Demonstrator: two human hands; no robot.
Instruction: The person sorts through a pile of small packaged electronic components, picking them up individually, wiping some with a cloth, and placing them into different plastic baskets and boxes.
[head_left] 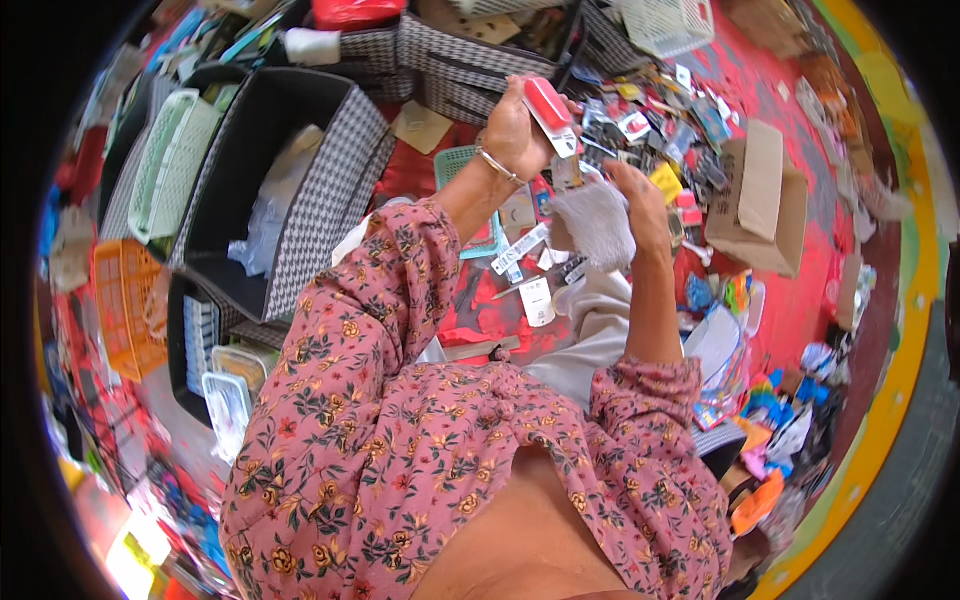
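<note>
On the left, a checked bin (345, 165) stood open, well apart from the work. The left hand (515, 132) had its grip clamped on the red pack (547, 105), which lay at that hand's right side, its long axis slanting from upper left to lower right, the pale end aimed toward the grey cloth (597, 225). The cloth hung below the pack and just left of the right hand (643, 205), whose grip looked closed on its upper right edge. The left hand was nearer the pack. Farther right came a pile (690, 125) of small goods, then a carton (785, 230)
</note>
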